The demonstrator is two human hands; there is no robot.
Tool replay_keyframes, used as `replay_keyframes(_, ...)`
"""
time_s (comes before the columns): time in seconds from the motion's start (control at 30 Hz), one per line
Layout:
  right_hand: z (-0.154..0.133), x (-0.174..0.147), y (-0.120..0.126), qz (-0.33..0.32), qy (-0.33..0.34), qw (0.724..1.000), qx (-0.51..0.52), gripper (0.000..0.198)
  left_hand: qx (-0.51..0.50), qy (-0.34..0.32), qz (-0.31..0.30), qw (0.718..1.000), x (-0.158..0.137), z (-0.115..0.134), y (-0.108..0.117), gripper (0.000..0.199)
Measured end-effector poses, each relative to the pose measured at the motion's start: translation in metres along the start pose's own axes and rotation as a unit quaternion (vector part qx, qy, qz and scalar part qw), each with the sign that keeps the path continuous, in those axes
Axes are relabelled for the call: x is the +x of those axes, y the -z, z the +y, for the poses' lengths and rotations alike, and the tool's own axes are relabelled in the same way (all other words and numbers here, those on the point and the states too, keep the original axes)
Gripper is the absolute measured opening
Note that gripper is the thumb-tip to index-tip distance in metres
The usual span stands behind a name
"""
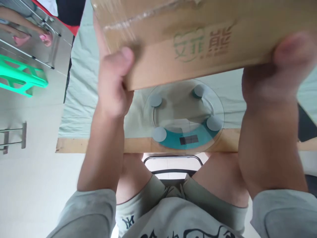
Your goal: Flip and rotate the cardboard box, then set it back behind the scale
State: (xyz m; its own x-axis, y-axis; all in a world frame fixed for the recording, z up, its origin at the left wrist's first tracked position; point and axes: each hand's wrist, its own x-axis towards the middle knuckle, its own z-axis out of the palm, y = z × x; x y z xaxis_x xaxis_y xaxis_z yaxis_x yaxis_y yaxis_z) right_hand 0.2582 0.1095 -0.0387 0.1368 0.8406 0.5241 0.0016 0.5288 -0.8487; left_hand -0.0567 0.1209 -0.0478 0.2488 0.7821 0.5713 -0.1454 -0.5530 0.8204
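Observation:
A brown cardboard box (158, 49), with clear tape along its top and green and brown print on its near side, is held up between my two hands. My left hand (115, 79) grips its left end, thumb pressed on the near face. At the right end, my right hand (279, 72) is closed on the box and blurred; most of its fingers are hidden. Below the box a round glass scale (178, 109) lies at the table's near edge, with a teal band, a dark display and several grey round pads. The box overlaps the far part of this view.
A pale green cloth (79, 99) covers the table, whose wooden edge (71, 145) runs along the front. A dark flat object (305, 124) lies at the right. On the floor at left are a green stool (22, 74) and another person's feet (46, 38).

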Motion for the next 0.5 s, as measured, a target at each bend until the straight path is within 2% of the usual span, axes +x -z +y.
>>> replay_keyframes(0.03,0.010,0.004,-0.002,0.000,0.025,1.000,0.001,0.086,-0.008,0.005,-0.009,1.000,0.002,-0.006,0.001,0.063)
replay_keyframes(0.07,0.021,0.006,-0.004,0.005,0.045,0.999,0.005,0.087,-0.012,0.010,-0.026,1.000,0.002,-0.011,0.000,0.082)
replay_keyframes(0.1,0.030,0.005,-0.006,0.013,0.048,0.999,0.011,0.088,-0.004,0.018,-0.048,0.999,0.000,-0.014,-0.001,0.082)
replay_keyframes(0.13,0.038,0.003,-0.006,0.021,0.032,0.999,0.020,0.091,0.012,0.024,-0.063,0.998,-0.002,-0.016,-0.003,0.082)
replay_keyframes(0.2,0.052,-0.001,-0.007,0.025,-0.010,0.999,0.037,0.104,0.040,0.030,-0.073,0.996,-0.005,-0.017,-0.007,0.110)
replay_keyframes(0.23,0.057,-0.002,-0.007,0.012,-0.028,0.999,0.042,0.113,0.038,0.037,-0.062,0.997,-0.005,-0.018,-0.007,0.109)
replay_keyframes(0.3,0.066,-0.002,-0.007,-0.017,-0.053,0.997,0.046,0.136,0.006,0.077,-0.012,0.997,-0.001,-0.021,-0.006,0.083)
replay_keyframes(0.33,0.070,-0.001,-0.008,-0.026,-0.064,0.997,0.040,0.143,-0.015,0.104,0.013,0.994,0.002,-0.023,-0.005,0.085)
replay_keyframes(0.43,0.085,0.000,-0.005,-0.024,-0.068,0.997,0.020,0.147,-0.032,0.171,0.052,0.983,0.011,-0.027,-0.001,0.099)
replay_keyframes(0.5,0.096,0.000,0.000,-0.035,-0.036,0.999,0.011,0.139,-0.026,0.192,0.066,0.979,0.015,-0.025,-0.002,0.102)
